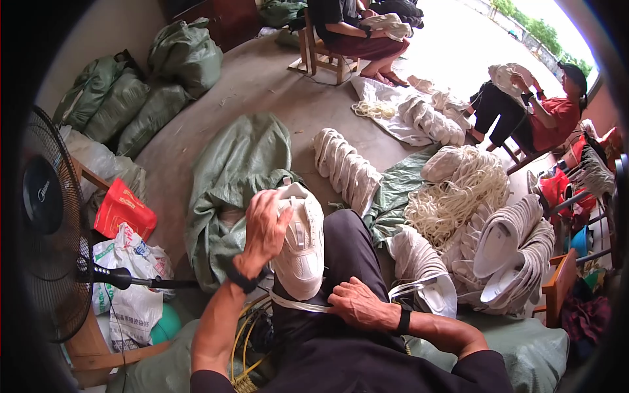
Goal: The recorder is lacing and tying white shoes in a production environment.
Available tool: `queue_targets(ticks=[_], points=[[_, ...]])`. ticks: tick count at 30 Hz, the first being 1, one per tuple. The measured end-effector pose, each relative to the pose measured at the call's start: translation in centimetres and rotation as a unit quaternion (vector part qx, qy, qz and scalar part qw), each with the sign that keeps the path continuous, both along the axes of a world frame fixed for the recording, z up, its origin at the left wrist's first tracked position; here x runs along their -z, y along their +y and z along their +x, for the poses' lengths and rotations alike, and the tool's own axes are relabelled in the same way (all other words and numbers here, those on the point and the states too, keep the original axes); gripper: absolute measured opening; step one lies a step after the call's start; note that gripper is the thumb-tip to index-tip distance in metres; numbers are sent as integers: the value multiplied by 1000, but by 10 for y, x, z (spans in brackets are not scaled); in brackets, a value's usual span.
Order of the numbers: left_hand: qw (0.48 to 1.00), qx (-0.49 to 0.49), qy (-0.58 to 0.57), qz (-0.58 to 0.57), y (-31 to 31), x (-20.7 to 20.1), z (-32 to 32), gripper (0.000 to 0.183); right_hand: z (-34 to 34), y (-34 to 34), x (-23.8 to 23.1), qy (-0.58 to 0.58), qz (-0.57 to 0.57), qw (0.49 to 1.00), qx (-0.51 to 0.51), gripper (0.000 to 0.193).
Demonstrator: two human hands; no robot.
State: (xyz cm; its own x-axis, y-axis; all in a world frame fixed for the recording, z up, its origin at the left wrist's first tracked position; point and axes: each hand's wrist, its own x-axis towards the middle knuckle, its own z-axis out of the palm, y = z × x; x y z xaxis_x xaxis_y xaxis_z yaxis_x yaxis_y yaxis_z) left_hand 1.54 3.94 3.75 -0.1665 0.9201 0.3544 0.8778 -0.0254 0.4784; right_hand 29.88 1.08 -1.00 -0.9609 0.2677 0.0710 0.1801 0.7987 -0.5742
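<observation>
A white sneaker upper (304, 262) rests on my thigh, its toe toward me. My left hand (265, 226) is closed around its left side near the collar, thumb over the opening. Lower down, my right hand (357, 303) lies closed over my lap, gripping white shoelaces (298, 305). The laces stretch across my leg below the toe, and more of them loop out to the right of my wrist. Stacked uppers (419, 262) stand beside my right knee. Farther off is a large tangled pile of cream laces (445, 203).
A black fan (52, 196) and a red bag (124, 209) stand at left. Green sacks (239, 164) lie ahead. A row of nested uppers (344, 167) sits on the floor. Two seated people, one at the top and one in a red shirt (553, 121), handle uppers.
</observation>
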Motion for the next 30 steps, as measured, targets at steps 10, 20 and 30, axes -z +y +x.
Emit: queue_targets(ticks=[10, 20, 30], points=[[856, 80, -464, -215, 31, 5, -31, 19, 6, -3, 16, -5, -27, 999, -24, 19], [994, -9, -107, 37, 7, 27, 17, 63, 3, -3, 20, 43, -65, 997, -15, 24], [994, -89, -34, 48, -32, 50, 47, 80, 1, -8, 19, 12, -19, 999, -28, 18]])
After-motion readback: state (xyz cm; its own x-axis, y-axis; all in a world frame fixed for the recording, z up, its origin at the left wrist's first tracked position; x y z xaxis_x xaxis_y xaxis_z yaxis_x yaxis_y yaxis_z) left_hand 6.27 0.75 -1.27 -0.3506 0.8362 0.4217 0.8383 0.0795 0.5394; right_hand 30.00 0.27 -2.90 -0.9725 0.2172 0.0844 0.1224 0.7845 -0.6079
